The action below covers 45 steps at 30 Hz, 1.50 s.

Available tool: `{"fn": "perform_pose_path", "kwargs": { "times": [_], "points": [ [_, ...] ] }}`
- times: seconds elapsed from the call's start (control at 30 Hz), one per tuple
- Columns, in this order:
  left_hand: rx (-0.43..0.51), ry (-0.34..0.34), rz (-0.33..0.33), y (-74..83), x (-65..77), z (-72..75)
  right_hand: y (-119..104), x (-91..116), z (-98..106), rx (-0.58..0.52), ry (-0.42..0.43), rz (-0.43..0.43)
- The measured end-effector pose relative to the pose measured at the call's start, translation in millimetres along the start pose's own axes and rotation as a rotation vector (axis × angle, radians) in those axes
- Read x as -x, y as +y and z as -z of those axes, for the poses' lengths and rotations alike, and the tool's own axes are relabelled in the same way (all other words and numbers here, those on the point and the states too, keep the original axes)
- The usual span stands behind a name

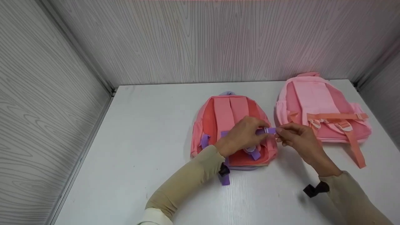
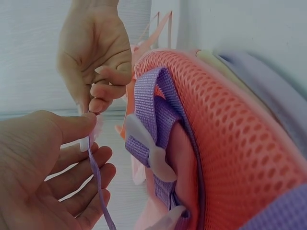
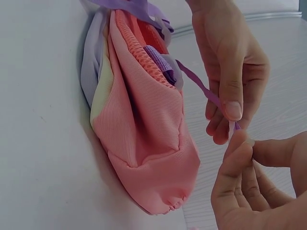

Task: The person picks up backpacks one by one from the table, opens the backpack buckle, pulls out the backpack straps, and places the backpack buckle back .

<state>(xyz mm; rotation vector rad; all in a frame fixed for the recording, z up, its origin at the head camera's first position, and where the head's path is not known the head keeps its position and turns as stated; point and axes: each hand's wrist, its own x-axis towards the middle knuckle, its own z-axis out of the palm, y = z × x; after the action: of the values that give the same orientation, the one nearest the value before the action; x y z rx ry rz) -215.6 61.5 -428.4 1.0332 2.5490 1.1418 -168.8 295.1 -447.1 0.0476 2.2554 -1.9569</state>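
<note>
A coral-pink backpack [image 1: 225, 109] lies on the table with its shoulder straps facing up. My left hand [image 1: 242, 134] is over its right half, pinching a purple webbing strap [image 2: 98, 184] by a small white plastic piece [image 2: 85, 143] between thumb and fingers. My right hand [image 1: 297, 137], just beyond the bag's right side, pinches the short purple end of that strap with thumb and forefinger. The strap stretches from the bag up to both hands, whose fingertips nearly meet in the right wrist view. Another purple strap with a whitish buckle [image 2: 160, 163] stays on the bag.
A second, lighter pink backpack [image 1: 315, 97] with orange straps [image 1: 354, 150] lies to the right, close to my right hand. Wood-grain panels [image 1: 200, 40] wall the white table [image 1: 140, 140] at the back and sides. A purple strap end [image 1: 225, 179] hangs toward the front.
</note>
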Motion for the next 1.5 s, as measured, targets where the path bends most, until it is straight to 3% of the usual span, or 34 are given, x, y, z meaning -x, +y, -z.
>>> {"fn": "perform_pose_path", "kwargs": {
  "times": [0.27,0.47,0.8,1.0,1.13,1.5],
  "points": [
    [-0.033,-0.026,0.069,2.4,-2.6,-6.5,0.1,-1.0,1.9,0.064,-0.006,-0.002],
    [-0.059,-0.016,0.039,-0.4,-5.4,-12.9,3.3,-2.5,2.9,0.100,-0.010,-0.008],
    [-0.166,-0.028,0.044,-5.8,-8.3,-19.7,11.4,-2.6,1.7,0.106,-0.016,0.007],
    [-0.223,-0.010,0.036,-9.6,-10.6,-22.7,13.5,-3.7,3.0,0.194,-0.010,-0.027],
    [-0.234,-0.006,0.036,-10.9,-11.3,-24.4,13.6,-4.2,4.2,0.263,-0.012,-0.052],
    [-0.226,-0.015,0.074,-9.3,-10.9,-22.9,10.9,-5.5,6.3,0.297,-0.008,-0.078]
  ]
}}
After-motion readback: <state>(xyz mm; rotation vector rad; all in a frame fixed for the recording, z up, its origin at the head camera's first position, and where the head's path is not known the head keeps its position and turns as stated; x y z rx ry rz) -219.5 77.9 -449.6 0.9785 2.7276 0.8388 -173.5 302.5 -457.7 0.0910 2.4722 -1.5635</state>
